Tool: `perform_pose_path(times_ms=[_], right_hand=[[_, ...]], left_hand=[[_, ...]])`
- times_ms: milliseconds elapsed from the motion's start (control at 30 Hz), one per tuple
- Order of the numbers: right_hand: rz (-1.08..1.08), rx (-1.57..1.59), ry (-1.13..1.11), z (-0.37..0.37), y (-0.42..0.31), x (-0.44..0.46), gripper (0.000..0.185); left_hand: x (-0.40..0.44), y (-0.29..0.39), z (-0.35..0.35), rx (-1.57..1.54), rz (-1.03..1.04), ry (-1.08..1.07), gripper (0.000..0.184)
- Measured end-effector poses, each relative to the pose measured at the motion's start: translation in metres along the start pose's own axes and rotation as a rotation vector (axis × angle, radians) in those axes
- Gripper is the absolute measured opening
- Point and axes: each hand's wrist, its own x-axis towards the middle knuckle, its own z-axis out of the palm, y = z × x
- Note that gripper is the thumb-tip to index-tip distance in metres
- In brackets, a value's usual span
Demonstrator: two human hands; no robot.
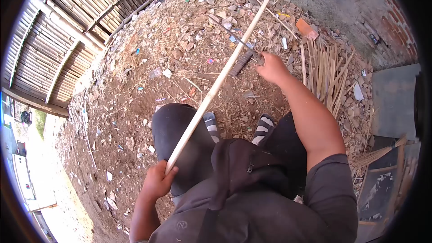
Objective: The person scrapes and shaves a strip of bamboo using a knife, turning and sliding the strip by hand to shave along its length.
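Note:
My left hand [158,180] is closed around the lower end of a long, pale bamboo strip [213,91]. The strip slants up and away to the right, over my left knee. My right hand [272,69] is closed on the handle of a knife [223,28], whose thin dark blade points up and to the left. Blade and strip cross near the strip's upper half; whether they touch I cannot tell. A dark, ribbed, roughly cylindrical piece [242,63] lies just left of my right hand, below the blade.
Split strips [325,69] lie heaped on the right, near an orange brick [307,29]. Stones and litter cover the ground [121,108]. A bamboo fence [58,40] stands at left, a wall [333,9] at upper right, and grey panels [393,99] at right.

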Motion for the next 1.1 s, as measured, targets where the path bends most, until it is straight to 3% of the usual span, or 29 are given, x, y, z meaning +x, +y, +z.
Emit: perform_pose_path(times_ms=[200, 300, 400, 533, 567, 667, 700, 800, 967, 1067, 1100], right_hand=[[-0.328, -0.08, -0.272, -0.011, -0.061, -0.035, 0.032], [-0.336, -0.141, -0.355, -0.01, -0.06, -0.033, 0.033], [-0.069, 0.044, -0.161, 0.002, -0.037, -0.017, 0.032], [-0.306, -0.021, -0.242, 0.006, -0.048, -0.029, 0.031], [-0.288, -0.097, -0.363, -0.003, -0.071, -0.038, 0.031], [-0.386, -0.145, -0.392, 0.002, -0.074, -0.038, 0.033], [-0.313, 0.001, -0.305, 0.021, -0.049, -0.029, 0.035], [-0.107, -0.046, -0.183, 0.014, -0.031, -0.01, 0.033], [-0.3, -0.171, -0.376, -0.013, -0.081, -0.037, 0.03], [-0.442, -0.233, -0.444, -0.014, -0.092, -0.043, 0.031], [-0.39, -0.172, -0.396, -0.004, -0.081, -0.041, 0.031]], left_hand=[[0.006, 0.001, -0.005, -0.097, -0.049, -0.118, 0.036], [0.009, -0.006, -0.01, -0.163, -0.034, -0.183, 0.035], [0.007, -0.002, -0.016, -0.181, -0.085, -0.199, 0.035], [0.01, -0.011, -0.014, -0.146, -0.014, -0.212, 0.039], [0.012, -0.015, -0.012, -0.16, -0.008, -0.221, 0.04], [0.013, -0.022, -0.01, -0.268, -0.006, -0.249, 0.042], [0.013, -0.022, -0.009, -0.314, -0.003, -0.257, 0.042], [0.011, -0.012, -0.018, -0.335, -0.084, -0.278, 0.043], [0.013, -0.015, -0.009, -0.146, 0.012, -0.194, 0.039], [0.006, 0.005, 0.001, -0.003, -0.038, -0.071, 0.039], [0.003, 0.011, 0.003, 0.042, -0.064, -0.021, 0.04]])
